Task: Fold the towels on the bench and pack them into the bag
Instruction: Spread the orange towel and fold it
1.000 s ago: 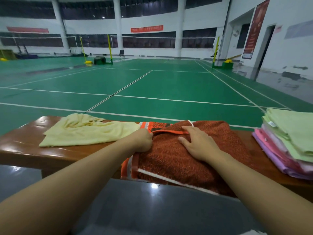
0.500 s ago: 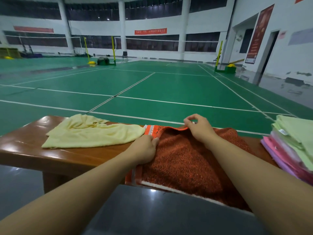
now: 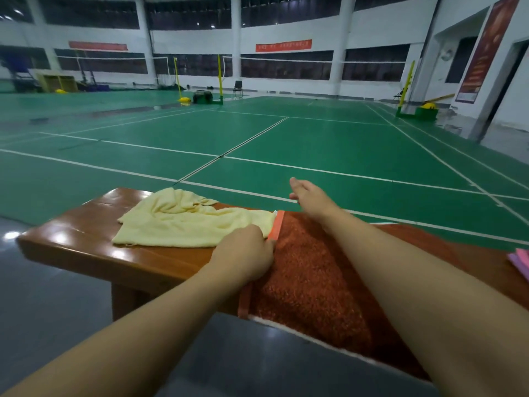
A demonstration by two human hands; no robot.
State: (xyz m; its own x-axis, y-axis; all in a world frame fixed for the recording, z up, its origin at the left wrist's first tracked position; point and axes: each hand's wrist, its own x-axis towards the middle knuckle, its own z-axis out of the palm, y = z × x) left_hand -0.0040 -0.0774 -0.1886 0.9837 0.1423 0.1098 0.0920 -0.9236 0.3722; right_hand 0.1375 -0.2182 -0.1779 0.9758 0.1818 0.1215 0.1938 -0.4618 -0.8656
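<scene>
At the near edge of the wooden bench (image 3: 86,247), a rust-orange towel (image 3: 312,285) lies spread across the seat, its front hem with a pale stripe hanging over the side toward the camera. The left hand (image 3: 246,253) rests on the towel's left border, fingers curled down onto the cloth just beside its bright orange band; whether they pinch the fabric or only press it cannot be told from this angle. The right forearm crosses over the towel, and the right hand (image 3: 310,196) is raised beyond the bench's far edge, fingers loosely extended and holding nothing.

To the left of the orange towel, touching its banded edge, a pale yellow towel (image 3: 189,222) lies rumpled and unfolded on the bench top. At the far right edge of the view, a sliver of pink and purple folded towels (image 3: 521,260) sits on the bench, mostly cut off. No bag shows in the view.

Beyond the bench stretches a green court floor (image 3: 315,138) marked with white lines. Farther back stand yellow net posts (image 3: 219,73), a dark chair (image 3: 237,87) near the wall, and 2 red banners (image 3: 283,45) hung on the white back wall.
</scene>
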